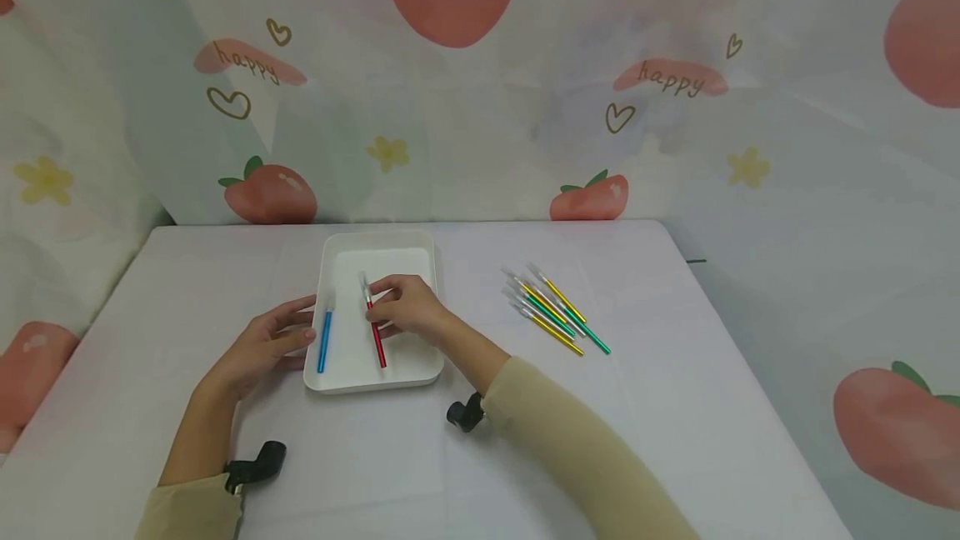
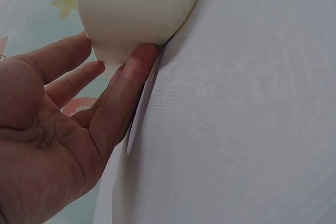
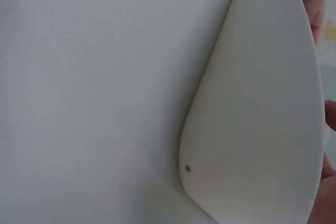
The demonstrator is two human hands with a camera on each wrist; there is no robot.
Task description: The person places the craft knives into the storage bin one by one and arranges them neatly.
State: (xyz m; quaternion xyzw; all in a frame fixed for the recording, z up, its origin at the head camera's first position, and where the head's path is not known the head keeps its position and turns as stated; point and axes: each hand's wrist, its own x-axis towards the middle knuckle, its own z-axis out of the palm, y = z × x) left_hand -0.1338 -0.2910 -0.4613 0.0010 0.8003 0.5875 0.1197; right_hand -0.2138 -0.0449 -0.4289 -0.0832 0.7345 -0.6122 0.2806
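In the head view my right hand point(image 1: 405, 307) is over the white tray point(image 1: 405, 373), pinching a slim red pen-shaped tool point(image 1: 377, 336) between thumb and fingers. This tool has a silver neck and a pale tip pointing away from me. A similar blue tool point(image 1: 325, 340) lies along the tray's left side. My left hand point(image 1: 266, 340) rests against the tray's left wall with its fingers loosely extended. In the left wrist view, fingertips point(image 2: 143, 59) touch the tray's outer wall point(image 2: 131, 14) low by the tabletop. The tray wall point(image 3: 257, 108) hides most of the right hand in the right wrist view.
To the right of the tray lies a loose pile of similar tools point(image 1: 551, 311) in yellow, green and silver, tips pointing away to the upper left. A white cloth covers the table point(image 1: 675, 423). A printed curtain point(image 1: 480, 107) hangs behind its far edge.
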